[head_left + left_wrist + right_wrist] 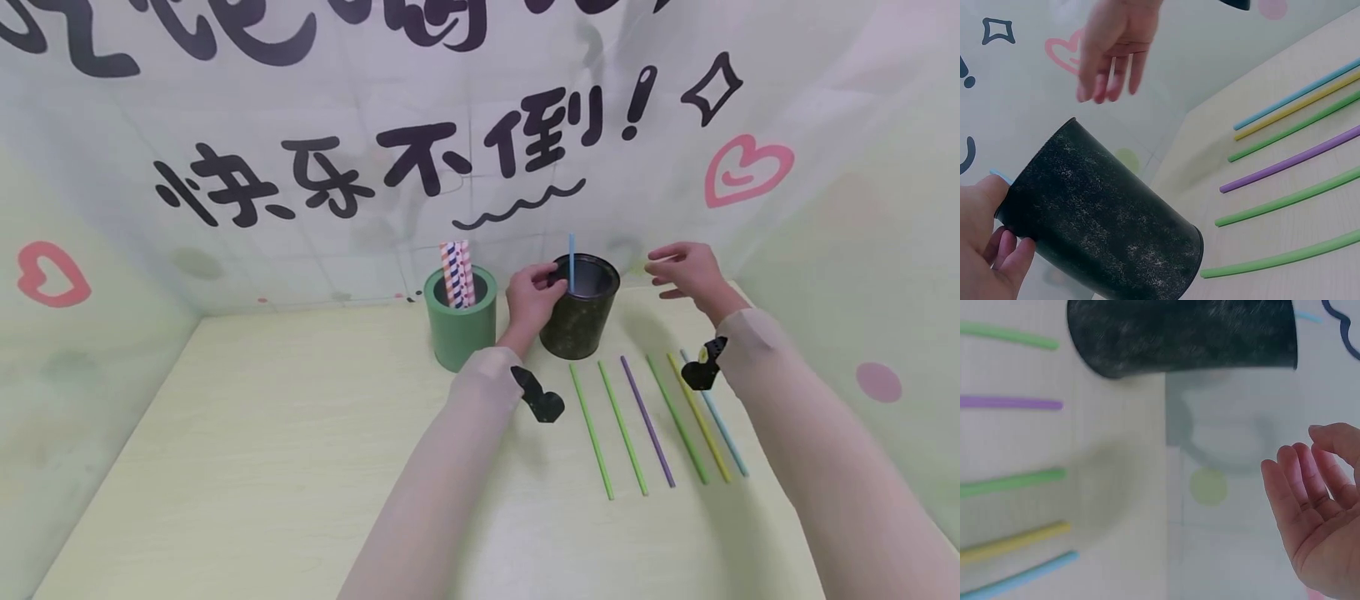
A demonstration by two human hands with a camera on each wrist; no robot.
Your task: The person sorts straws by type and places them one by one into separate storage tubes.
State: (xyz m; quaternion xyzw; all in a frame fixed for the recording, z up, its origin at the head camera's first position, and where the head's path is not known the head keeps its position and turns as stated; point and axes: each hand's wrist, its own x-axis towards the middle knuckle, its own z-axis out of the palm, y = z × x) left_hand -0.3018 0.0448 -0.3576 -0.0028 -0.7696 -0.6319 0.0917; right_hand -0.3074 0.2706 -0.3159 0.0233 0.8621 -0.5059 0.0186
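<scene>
My left hand (531, 304) grips the rim of a black speckled cup (577, 321); its thumb is at the rim and its fingers bend against the outer wall, seen in the left wrist view. A blue straw (572, 262) stands in that cup, close to the thumb. Raised to the right of the cup, my right hand (688, 273) holds nothing, its fingers loosely bent and apart from everything. Several straws lie side by side on the table in front: green (592, 432), purple (648, 421), yellow (700, 417) and light blue (724, 427).
Left of the black cup stands a green cup (461, 337) holding several patterned paper straws (457, 273). Behind both cups rises a printed wall sheet (300, 267), with side panels to the left and right. The pale table (262, 450) extends to the left.
</scene>
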